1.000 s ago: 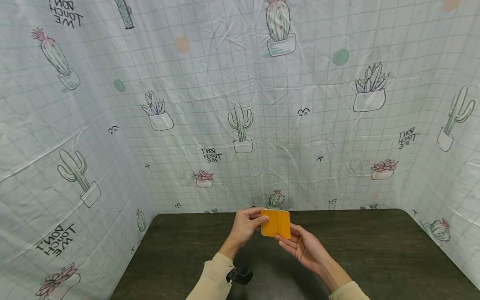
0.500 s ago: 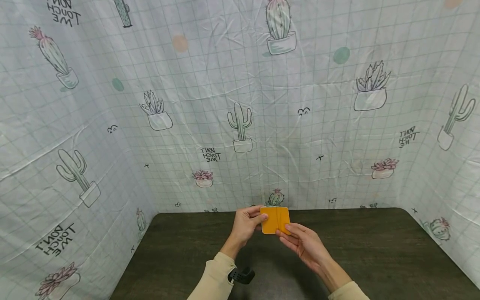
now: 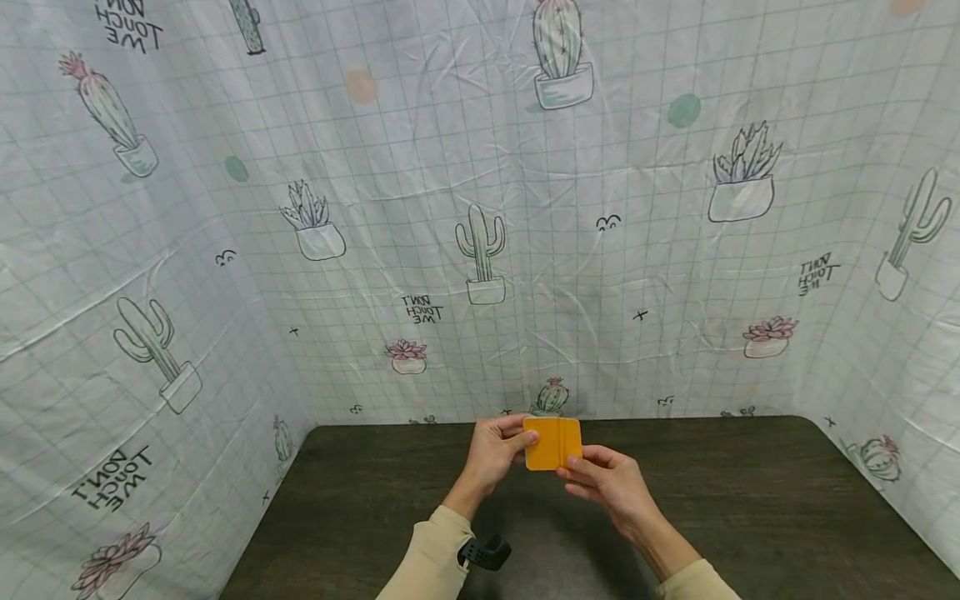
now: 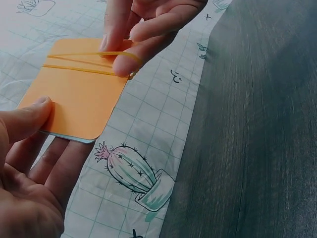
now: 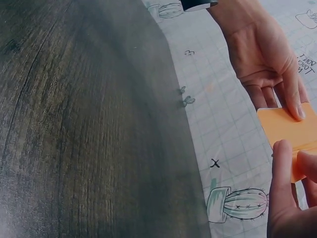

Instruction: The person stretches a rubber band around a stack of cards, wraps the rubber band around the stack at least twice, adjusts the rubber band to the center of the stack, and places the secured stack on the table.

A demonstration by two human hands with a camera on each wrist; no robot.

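An orange square stack with rounded corners [image 3: 542, 443], perhaps cards or notes, is held up above the table's far part. My left hand [image 3: 487, 457] grips its left side, thumb on the orange face and fingers behind. A thin yellow rubber band [image 4: 81, 70] crosses the stack near its right side. My right hand [image 3: 613, 487] has a fingertip hooked inside the band's loop at the lower edge, with another fingertip against the orange face. In the left wrist view the loop is stretched off the edge there. The right wrist view shows the stack [image 5: 285, 126] only partly.
A dark wooden table [image 3: 360, 500] lies beneath the hands. A white grid cloth with cactus prints [image 3: 525, 250] hangs behind and on both sides. A black strap [image 3: 483, 552] is on the left wrist.
My right thumb has come onto the stack's face, and the right hand has turned slightly. The band, slanted half a second ago, now runs straighter and farther right. My left hand keeps its grip.
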